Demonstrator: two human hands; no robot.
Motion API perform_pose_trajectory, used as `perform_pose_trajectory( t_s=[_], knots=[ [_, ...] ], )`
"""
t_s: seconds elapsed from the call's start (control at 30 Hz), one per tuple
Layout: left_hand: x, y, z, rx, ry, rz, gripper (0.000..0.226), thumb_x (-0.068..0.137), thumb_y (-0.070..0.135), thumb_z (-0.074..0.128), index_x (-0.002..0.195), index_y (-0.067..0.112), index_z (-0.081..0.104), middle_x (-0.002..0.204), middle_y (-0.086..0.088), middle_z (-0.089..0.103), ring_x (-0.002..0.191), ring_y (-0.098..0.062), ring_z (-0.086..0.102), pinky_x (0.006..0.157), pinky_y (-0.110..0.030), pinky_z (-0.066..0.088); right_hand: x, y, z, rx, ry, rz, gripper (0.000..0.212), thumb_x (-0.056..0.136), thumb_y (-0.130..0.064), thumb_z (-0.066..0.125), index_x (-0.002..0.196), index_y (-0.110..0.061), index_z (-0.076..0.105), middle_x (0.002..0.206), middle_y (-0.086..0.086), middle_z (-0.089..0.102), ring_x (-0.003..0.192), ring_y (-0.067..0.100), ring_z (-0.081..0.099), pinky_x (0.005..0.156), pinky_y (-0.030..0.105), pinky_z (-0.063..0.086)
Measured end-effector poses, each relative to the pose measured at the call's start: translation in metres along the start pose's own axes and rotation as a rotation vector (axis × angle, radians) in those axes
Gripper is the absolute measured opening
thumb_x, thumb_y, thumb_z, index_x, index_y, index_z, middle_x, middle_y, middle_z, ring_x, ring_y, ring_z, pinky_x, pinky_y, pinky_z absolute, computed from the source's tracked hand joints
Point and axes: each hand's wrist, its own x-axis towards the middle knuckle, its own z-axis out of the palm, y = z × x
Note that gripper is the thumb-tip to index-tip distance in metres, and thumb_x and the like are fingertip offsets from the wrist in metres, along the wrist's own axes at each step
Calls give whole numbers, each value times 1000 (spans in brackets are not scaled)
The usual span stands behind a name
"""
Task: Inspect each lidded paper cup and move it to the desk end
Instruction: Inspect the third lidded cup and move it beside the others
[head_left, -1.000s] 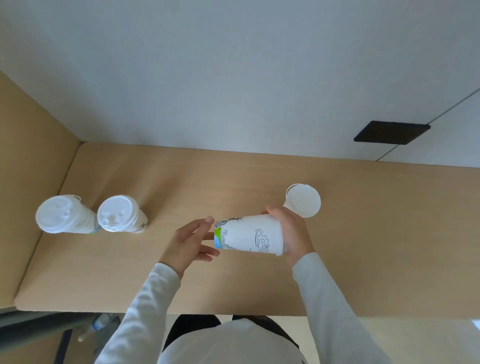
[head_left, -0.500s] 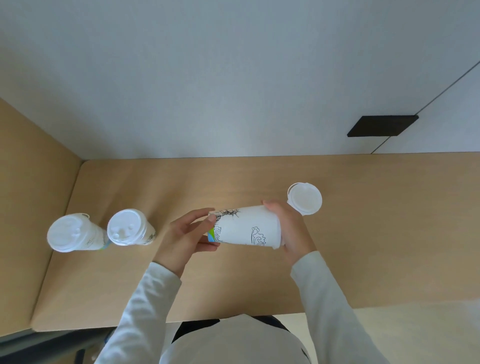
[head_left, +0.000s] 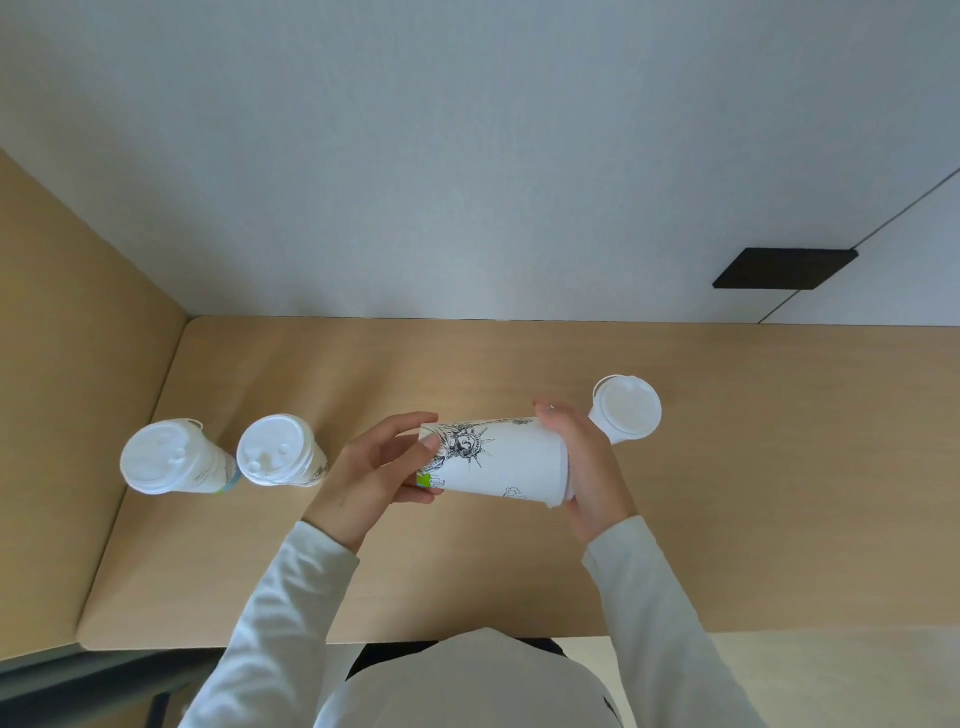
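Note:
I hold a white paper cup (head_left: 506, 460) with black line drawings on its side above the middle of the wooden desk (head_left: 727, 519). It lies horizontally, base to the left, lidded end to the right. My left hand (head_left: 376, 475) grips the base end and my right hand (head_left: 584, 462) covers the lid end. Two lidded cups stand upright at the desk's left end, one (head_left: 166, 460) at the far left and another (head_left: 278, 452) beside it. A third lidded cup (head_left: 626, 408) stands just behind my right hand.
A wooden side panel (head_left: 67, 364) closes the desk's left end and a pale wall (head_left: 467, 182) runs along its back. A dark rectangular plate (head_left: 784, 267) is on the wall at the right. The desk's front edge is close to my body.
The cup has turned in my hands, so a statue drawing now faces up. My left fingers have shifted round the base. The view has tilted, so the desk appears lower.

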Motion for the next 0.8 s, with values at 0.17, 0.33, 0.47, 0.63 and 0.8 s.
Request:
perform_pose_trajectory(
  t_s=[0.17,0.33,0.47,0.63,0.8],
  knots=[
    [5,1,4,4,62,-71,28,95,38,61,109,15,71,96,-13,69,63,-33,69,63,-35,60,2,-5,-2,-12,11,-40,47,69,-41,72,113,-23,75,101,-9,70,97,18,67,75,33,47],
    [6,4,0,-52,-30,-50,36,81,33,73,111,12,70,101,-16,68,70,-32,68,66,-35,60,5,-3,2,3,35,-63,55,57,-50,77,106,-26,77,107,-6,69,104,20,68,86,39,50],
    [7,7,0,-46,-42,-60,30,89,27,72,115,14,68,110,-19,69,70,-31,69,67,-36,62,6,-4,2,14,15,-71,40,63,-47,77,97,-26,74,100,-3,64,96,21,65,80,37,46],
    [11,10,3,-2,57,-77,23,92,29,68,107,12,70,105,-11,69,61,-32,69,58,-32,59,6,-5,5,-36,18,-125,29,69,-44,74,92,-27,71,98,-7,65,95,18,63,79,35,43],
    [10,6,-3,-21,5,3,28,89,19,70,117,20,70,113,-12,70,70,-25,71,68,-34,60,6,-7,4,-31,-1,-101,31,74,-41,71,100,-25,73,96,-6,66,90,18,66,73,33,49]
  ],
)
